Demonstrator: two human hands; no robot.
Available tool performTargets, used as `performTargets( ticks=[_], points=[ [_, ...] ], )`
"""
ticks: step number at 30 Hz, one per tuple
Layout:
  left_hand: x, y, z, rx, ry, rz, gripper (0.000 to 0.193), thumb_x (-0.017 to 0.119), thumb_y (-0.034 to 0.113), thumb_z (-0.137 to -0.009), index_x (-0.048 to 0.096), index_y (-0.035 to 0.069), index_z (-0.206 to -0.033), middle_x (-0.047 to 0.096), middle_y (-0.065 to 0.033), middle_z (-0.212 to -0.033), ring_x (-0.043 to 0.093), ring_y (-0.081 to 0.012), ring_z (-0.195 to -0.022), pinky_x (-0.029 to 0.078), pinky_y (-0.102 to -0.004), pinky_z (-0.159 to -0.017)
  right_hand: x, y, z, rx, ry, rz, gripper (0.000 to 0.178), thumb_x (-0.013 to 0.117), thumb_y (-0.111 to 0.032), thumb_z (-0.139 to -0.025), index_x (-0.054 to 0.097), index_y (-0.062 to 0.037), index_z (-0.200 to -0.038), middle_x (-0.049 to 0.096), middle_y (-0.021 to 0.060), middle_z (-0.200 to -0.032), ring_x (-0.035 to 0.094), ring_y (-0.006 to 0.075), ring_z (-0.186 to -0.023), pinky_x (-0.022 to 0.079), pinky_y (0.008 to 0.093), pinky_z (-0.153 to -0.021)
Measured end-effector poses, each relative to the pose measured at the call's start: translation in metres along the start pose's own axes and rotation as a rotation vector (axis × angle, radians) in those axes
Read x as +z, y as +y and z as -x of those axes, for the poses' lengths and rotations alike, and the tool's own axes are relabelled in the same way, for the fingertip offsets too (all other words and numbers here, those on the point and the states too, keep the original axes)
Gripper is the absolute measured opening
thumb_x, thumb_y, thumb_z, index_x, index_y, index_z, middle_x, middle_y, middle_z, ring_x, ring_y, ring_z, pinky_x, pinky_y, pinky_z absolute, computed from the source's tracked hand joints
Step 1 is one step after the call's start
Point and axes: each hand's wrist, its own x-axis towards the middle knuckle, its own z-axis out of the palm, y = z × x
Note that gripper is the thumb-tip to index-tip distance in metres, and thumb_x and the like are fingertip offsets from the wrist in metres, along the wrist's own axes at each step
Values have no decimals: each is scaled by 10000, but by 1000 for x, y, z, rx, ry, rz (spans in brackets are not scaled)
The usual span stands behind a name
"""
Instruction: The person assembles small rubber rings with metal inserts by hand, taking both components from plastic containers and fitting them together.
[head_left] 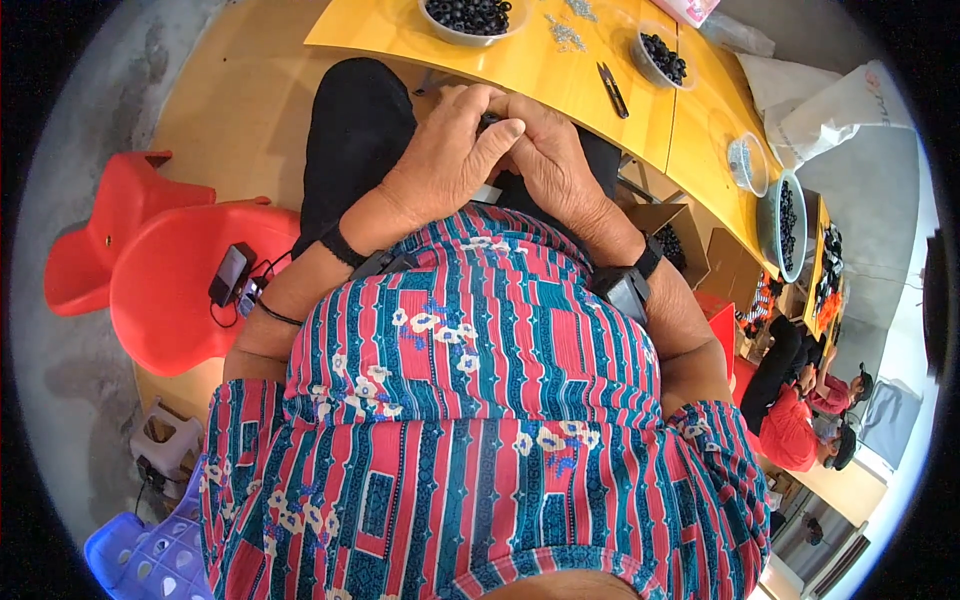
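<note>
My left hand (pixel 445 150) and my right hand (pixel 548 160) meet over my lap at the near edge of the yellow table (pixel 540 70). Their fingers curl together around a small black part (pixel 488 121), which is mostly hidden; only a bit of it shows between the thumbs and fingers. Past my hands, a clear plastic bowl (pixel 478 40) full of black ring-like parts stands on the table. Small silvery pieces (pixel 567 38) lie in loose heaps to its right. Farther right is a pair of black snips (pixel 613 92).
On the right stand another bowl of black parts (pixel 648 68), a clear tub (pixel 745 185), a larger bowl (pixel 793 272) and a cardboard box (pixel 692 232). Red chairs (pixel 165 300) are at left, one bearing a black device (pixel 232 275). Other people (pixel 790 435) sit at far right.
</note>
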Motion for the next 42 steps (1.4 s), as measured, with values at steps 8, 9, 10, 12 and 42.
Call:
performTargets(
  ticks=[8, 9, 10, 12, 42],
  points=[
    [8, 6, 1, -14, 15, 163, 313, 412, 269, -951, 445, -16, -1077, 561, -149, -812, 562, -221, -660, 451, -307, -577, 0, -6, 3, -29, 21, 76, 233, 420, -123, -924, 499, 10, -1098, 609, 113, -745, 636, 178, -617, 523, 291, -568],
    [8, 5, 1, 1, 29, 162, 301, 406, 264, -952, 448, -12, -1065, 554, -139, -794, 553, -205, -650, 445, -304, -569, 0, -7, 3, -55, 27, 107, 229, 418, -115, -921, 499, 8, -1097, 605, 113, -740, 632, 180, -616, 520, 295, -570],
    [9, 5, 1, 17, 42, 160, 290, 399, 259, -954, 451, -9, -1054, 548, -129, -775, 544, -188, -640, 439, -300, -561, 0, -7, 3, -81, 33, 137, 226, 416, -107, -919, 500, 7, -1096, 602, 112, -736, 629, 182, -615, 518, 300, -572],
    [7, 6, 3, -7, 35, 179, 284, 396, 258, -955, 454, -6, -1042, 540, -119, -765, 533, -177, -629, 435, -295, -558, 3, -12, 3, -54, 32, 112, 222, 420, -102, -914, 502, 8, -1088, 598, 115, -735, 625, 185, -612, 513, 301, -570],
    [7, 4, -4, -74, 91, 562, 242, 582, 44, -845, 550, 7, -1081, 606, -35, -851, 595, -78, -778, 482, -209, -693, -32, 9, -6, 242, -247, -895, 359, 532, -339, -892, 519, 10, -974, 452, 11, -732, 392, 86, -549, 523, 346, -613]
  ],
)
